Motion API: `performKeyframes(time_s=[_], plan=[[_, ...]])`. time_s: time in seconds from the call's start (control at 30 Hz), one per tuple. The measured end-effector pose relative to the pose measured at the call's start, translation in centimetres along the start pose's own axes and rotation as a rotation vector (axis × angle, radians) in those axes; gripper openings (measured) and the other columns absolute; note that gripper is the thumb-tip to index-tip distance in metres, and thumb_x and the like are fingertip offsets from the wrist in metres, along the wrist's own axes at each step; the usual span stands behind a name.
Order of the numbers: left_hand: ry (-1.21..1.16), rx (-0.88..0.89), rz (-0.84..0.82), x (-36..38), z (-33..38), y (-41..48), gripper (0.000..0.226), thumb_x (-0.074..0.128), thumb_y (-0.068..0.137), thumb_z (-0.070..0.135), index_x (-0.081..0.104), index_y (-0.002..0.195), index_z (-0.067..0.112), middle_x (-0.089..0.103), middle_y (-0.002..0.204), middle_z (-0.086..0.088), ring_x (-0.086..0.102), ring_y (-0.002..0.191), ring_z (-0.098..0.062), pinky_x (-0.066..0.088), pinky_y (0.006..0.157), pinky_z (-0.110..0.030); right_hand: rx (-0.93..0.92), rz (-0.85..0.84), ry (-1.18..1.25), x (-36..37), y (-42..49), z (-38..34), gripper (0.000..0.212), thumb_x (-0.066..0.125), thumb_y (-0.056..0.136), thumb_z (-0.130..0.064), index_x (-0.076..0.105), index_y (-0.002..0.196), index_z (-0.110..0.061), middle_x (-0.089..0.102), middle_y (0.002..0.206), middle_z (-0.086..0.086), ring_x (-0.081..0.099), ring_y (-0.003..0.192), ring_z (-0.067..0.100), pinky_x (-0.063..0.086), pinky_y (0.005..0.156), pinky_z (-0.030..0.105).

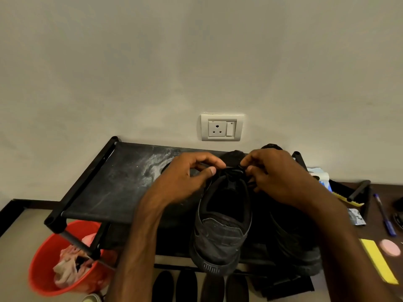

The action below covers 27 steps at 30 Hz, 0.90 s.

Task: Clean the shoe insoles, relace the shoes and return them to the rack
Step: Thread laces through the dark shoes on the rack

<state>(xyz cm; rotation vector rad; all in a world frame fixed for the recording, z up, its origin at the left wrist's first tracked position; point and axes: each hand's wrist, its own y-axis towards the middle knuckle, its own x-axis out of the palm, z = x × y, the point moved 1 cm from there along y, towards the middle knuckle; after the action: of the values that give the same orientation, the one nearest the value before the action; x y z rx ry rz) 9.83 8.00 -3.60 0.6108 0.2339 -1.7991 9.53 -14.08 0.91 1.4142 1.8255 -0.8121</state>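
Black sneaker [220,227] on the rack [113,182] has its lace [233,171] pinched by left hand [185,177] and right hand [277,177], second sneaker [292,240] alongside, insoles [187,286] and red bucket [41,264] below.

Dusty black rack [113,188] top: one shoe [220,234], second shoe [298,247] just beside.

No lettering, brand or number is legible anywhere in the scene. The black shoe [220,232] carries a ribbed heel mark, too blurred to read.
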Motion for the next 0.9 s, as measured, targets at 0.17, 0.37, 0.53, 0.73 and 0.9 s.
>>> performKeyframes(time_s=[0.17, 0.37, 0.53, 0.73, 0.9], plan=[[-0.038, -0.019, -0.116, -1.8, 0.5, -1.4, 0.024, 0.071, 0.094, 0.015, 0.075, 0.112, 0.03, 0.073, 0.111, 0.017, 0.067, 0.107, -0.003, 0.053, 0.093, -0.022, -0.062, -0.106, 0.039, -2.2, -1.7, -0.4, 0.015, 0.062, 0.1, -0.012, 0.075, 0.1, -0.02, 0.076, 0.084, -0.006, 0.074, 0.074, 0.003, 0.061, 0.077, 0.025], [0.073, 0.005, -0.117, -1.8, 0.6, -1.5, 0.014, 0.072, 0.092, 0.028, 0.076, 0.103, 0.035, 0.072, 0.09, 0.014, 0.061, 0.079, -0.002, 0.048, 0.069, -0.018, -0.121, -0.12, -0.004, -3.0, -2.8, -0.6, 0.013, 0.083, 0.085, -0.026, 0.081, 0.097, -0.029, 0.076, 0.084, -0.016, 0.069, 0.08, -0.007, 0.055, 0.075, 0.011], [0.019, 0.027, -0.015, -1.5, 1.2, -1.3, 0.009, 0.075, 0.09, 0.033, 0.079, 0.098, 0.032, 0.076, 0.094, 0.016, 0.068, 0.088, -0.008, 0.055, 0.078, -0.025, -0.129, -0.039, 0.026, -2.3, -2.3, -0.9, 0.01, 0.088, 0.079, -0.023, 0.083, 0.084, -0.029, 0.077, 0.079, -0.013, 0.071, 0.077, 0.001, 0.061, 0.08, 0.028], [-0.189, -0.053, 0.091, -0.7, 1.4, -1.4, 0.012, 0.078, 0.088, 0.018, 0.081, 0.098, 0.013, 0.079, 0.088, 0.002, 0.075, 0.079, -0.012, 0.057, 0.071, -0.02, -0.076, 0.025, 0.145, -1.2, -1.7, -1.1, 0.008, 0.082, 0.085, -0.015, 0.08, 0.082, -0.023, 0.076, 0.072, -0.006, 0.074, 0.068, 0.01, 0.064, 0.073, 0.03], [-0.251, -0.097, 0.158, -1.1, 1.3, -1.7, 0.011, 0.078, 0.087, 0.017, 0.08, 0.097, 0.013, 0.079, 0.082, -0.002, 0.074, 0.07, -0.015, 0.054, 0.059, -0.019, -0.046, 0.026, 0.231, -1.3, -2.0, -1.2, 0.006, 0.079, 0.087, -0.013, 0.079, 0.084, -0.017, 0.077, 0.071, -0.002, 0.075, 0.067, 0.011, 0.062, 0.073, 0.026]])
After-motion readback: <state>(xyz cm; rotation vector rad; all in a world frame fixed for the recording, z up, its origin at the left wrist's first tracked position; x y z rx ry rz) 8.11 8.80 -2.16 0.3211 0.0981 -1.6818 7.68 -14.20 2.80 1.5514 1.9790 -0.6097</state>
